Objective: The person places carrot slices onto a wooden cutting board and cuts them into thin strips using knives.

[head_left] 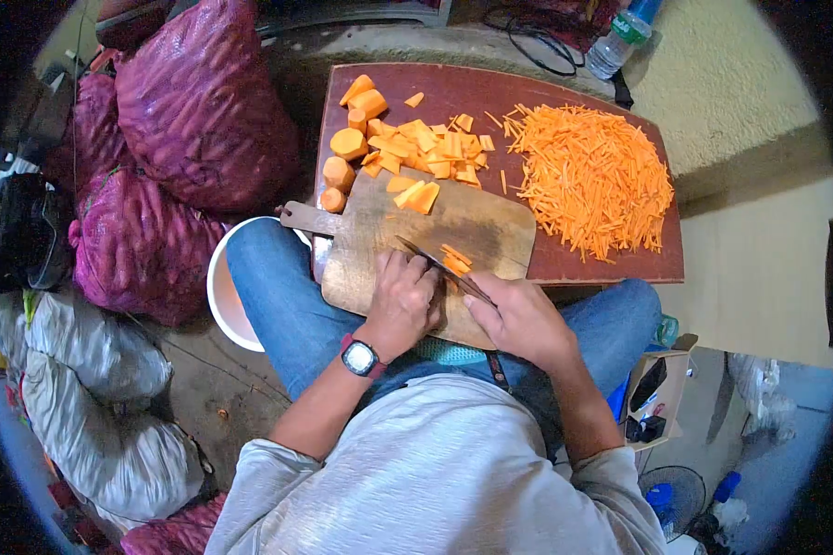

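Note:
My right hand is closed round the handle of a knife, whose blade slants across the wooden cutting board. Curled fingers of my left hand press down close beside the blade. They hold a carrot piece that is mostly hidden; only a bit of orange shows by the fingertips. Freshly cut carrot strips lie just beyond the blade. Farther up the board rest a few carrot slices. The board lies partly on my lap and partly on a red-brown tabletop.
Carrot chunks and flat slices are spread behind the board. A big heap of carrot shreds sits at right. Purple mesh sacks and a white tub stand at left. A plastic bottle is at the back.

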`<state>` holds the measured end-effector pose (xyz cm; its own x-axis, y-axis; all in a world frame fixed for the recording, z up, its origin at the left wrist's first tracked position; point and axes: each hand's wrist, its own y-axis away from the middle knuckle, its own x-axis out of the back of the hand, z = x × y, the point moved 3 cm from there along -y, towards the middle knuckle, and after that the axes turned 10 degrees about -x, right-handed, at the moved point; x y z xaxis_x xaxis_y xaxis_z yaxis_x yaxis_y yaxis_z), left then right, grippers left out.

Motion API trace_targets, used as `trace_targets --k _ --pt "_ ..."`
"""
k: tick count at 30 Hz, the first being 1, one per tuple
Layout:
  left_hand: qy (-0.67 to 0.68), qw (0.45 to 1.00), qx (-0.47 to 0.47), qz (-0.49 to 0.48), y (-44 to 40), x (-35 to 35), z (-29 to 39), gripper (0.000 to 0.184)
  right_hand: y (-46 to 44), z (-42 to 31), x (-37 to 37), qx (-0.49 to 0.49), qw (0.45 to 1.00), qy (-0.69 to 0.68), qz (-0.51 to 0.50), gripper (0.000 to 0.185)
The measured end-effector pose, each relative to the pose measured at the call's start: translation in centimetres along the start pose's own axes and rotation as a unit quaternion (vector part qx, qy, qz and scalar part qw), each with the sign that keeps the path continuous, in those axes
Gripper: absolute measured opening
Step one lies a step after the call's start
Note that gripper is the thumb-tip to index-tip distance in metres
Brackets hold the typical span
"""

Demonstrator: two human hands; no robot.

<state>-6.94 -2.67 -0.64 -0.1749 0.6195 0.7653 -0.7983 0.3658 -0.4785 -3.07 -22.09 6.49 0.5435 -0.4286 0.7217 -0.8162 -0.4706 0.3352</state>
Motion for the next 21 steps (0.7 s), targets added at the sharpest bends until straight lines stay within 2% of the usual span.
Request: trace_targets --k 19,21 --pt "-0.023 1.000 -0.008 0.007 0.1 0.3 -0.2 0.034 -0.1 -0.1 0.1 0.026 0.998 -0.042 0.032 0.024" --pt "-0.025 0.999 -0.003 0.021 0.3 0.2 -0.5 0.032 0.0 -0.4 0.6 0.017 0.996 -0.081 0.032 0.025"
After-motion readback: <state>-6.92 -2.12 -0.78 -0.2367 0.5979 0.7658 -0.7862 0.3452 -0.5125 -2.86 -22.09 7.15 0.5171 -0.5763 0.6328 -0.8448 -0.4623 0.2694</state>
